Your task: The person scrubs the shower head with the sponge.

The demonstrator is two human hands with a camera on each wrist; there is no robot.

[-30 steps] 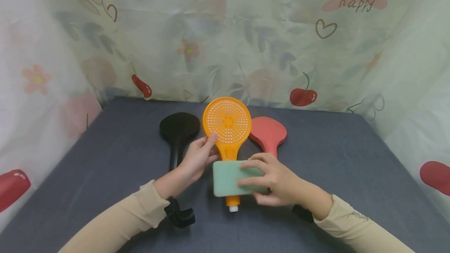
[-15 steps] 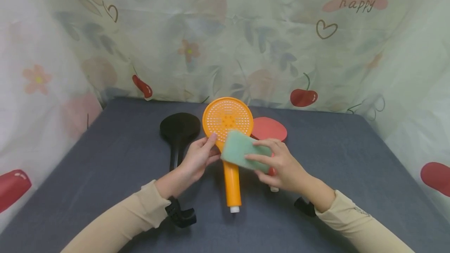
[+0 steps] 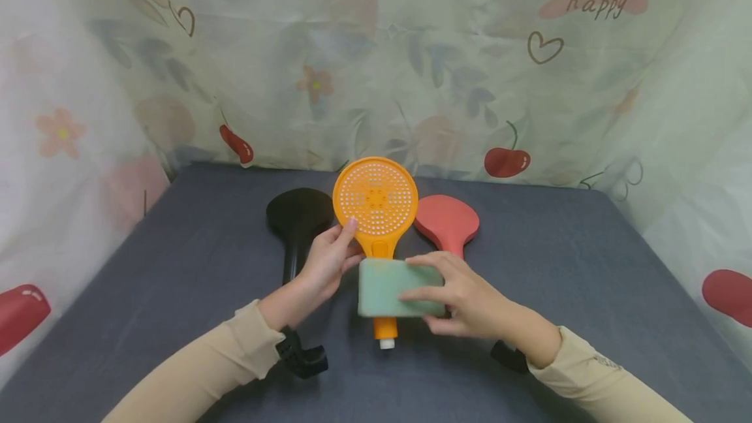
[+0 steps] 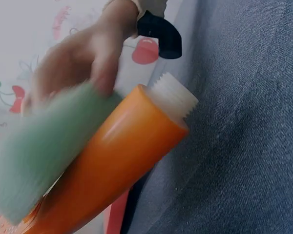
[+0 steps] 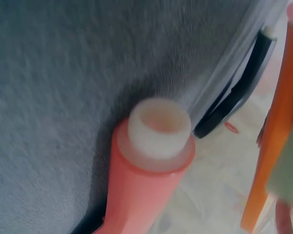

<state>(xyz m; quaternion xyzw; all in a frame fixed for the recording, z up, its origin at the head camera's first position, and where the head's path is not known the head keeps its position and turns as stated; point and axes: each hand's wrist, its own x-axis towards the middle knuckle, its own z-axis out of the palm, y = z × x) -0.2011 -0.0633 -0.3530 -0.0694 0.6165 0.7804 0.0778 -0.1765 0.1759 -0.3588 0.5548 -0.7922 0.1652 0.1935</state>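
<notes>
My left hand (image 3: 330, 260) grips an orange shower head (image 3: 376, 198) near its neck, thumb on the front rim of the perforated face. The shower head is raised off the table, with its white threaded end (image 4: 173, 97) pointing toward me. In my right hand (image 3: 470, 296) is a pale green sponge (image 3: 388, 289), pinched between spread fingers and thumb. It lies across the front of the orange handle and covers its middle. Motion blurs the sponge in the left wrist view.
On the dark grey table (image 3: 176, 279) lie a black shower head (image 3: 299, 211) at left and a red one (image 3: 448, 219) at right, partly behind my hands. The red one's white threaded end (image 5: 158, 129) looms close in the right wrist view. A patterned curtain (image 3: 382, 70) stands behind the table.
The sponge went up the handle toward the perforated face, tilting, then came back down to lie level across the handle. The shower head has shifted slightly left and up.
</notes>
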